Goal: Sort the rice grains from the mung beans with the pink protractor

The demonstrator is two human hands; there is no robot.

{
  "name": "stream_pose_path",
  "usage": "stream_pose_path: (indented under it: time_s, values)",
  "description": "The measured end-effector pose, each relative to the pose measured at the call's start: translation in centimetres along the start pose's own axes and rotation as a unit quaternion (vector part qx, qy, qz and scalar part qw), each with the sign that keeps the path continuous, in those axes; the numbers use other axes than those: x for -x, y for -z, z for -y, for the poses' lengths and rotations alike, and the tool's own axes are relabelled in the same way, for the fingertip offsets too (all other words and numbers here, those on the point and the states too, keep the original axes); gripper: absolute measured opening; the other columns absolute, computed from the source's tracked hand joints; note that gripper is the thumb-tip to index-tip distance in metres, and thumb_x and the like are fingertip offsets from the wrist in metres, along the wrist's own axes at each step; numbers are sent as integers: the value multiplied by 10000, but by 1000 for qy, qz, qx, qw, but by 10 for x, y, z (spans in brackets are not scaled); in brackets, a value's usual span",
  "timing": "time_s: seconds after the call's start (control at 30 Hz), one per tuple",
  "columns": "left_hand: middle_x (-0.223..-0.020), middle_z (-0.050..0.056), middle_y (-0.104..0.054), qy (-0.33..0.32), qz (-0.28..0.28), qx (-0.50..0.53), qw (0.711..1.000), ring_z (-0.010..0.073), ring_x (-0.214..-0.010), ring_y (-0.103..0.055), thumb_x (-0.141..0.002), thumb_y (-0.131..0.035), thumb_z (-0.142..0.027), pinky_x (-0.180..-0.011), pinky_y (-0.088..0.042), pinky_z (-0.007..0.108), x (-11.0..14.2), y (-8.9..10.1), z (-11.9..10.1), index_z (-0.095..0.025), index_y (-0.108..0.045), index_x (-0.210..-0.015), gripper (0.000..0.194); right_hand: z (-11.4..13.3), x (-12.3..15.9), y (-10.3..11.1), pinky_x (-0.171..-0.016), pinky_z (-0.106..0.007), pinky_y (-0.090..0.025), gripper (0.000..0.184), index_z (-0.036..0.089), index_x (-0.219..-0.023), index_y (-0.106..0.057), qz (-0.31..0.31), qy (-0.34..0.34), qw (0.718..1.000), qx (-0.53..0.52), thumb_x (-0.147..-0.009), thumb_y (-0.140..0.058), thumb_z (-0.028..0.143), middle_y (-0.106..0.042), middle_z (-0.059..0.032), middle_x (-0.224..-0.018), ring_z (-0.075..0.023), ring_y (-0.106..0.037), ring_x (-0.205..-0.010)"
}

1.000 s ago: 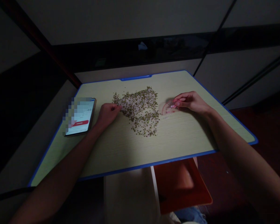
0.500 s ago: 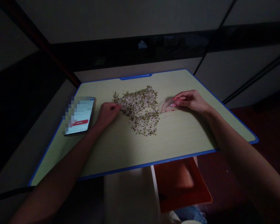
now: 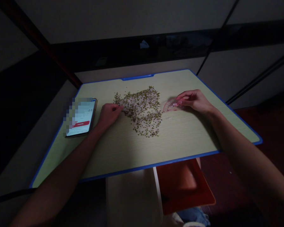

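Note:
A spread pile of green beans, like mung beans, mixed with pale grains like rice [image 3: 143,104] lies on the yellow tabletop [image 3: 177,138]. My left hand [image 3: 110,115] rests at the pile's left edge, thumb and fingers closed together; whatever they may hold is too small or hidden to make out. On the other side, my right hand [image 3: 195,100] pinches a clear protractor with pink markings [image 3: 169,106] by its right part. The protractor lies low over the tabletop, its left end close to the pile's right edge. My fingers cover its right end.
A lit phone [image 3: 81,118] lies at the table's left, beside my left forearm. Blue trim [image 3: 142,167] edges the table. Below the front edge are a pale bin-like container [image 3: 132,195] and an orange-red panel [image 3: 182,186]. A cabinet wall [image 3: 132,19] stands behind.
The protractor has tilted slightly in my right hand and now looks flatter, its left end a little higher in view. My left hand and the pile look the same.

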State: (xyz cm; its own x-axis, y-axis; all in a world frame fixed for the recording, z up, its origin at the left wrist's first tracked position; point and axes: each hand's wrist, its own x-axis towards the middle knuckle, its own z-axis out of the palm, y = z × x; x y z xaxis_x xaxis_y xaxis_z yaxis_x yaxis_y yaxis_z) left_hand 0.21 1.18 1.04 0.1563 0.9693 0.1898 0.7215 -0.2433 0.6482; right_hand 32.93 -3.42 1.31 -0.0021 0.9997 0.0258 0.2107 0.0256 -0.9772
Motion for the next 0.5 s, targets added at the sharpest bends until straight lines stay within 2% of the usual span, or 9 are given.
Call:
stream_pose_path:
  time_s: [0.27,0.5]
  values:
    - [-443,-39,-282,5,-2,-4,1000,88,-477,-284,-691,-480,-341,-476,-226,246,1,0,-2,-191,-323,-410,355,0,1,-2,-489,-242,-399,151,173,-692,-655,7,6,1000,8,-564,-730,198,-656,-14,-599,-120,-558,-533]
    - [-444,-41,-274,6,-3,-5,1000,86,-477,-278,-689,-478,-348,-472,-220,243,0,0,-1,-190,-317,-410,360,-1,-2,-1,-494,-243,-404,174,178,-677,-654,-18,12,1000,11,-532,-747,205,-662,-11,-609,-123,-569,-541]
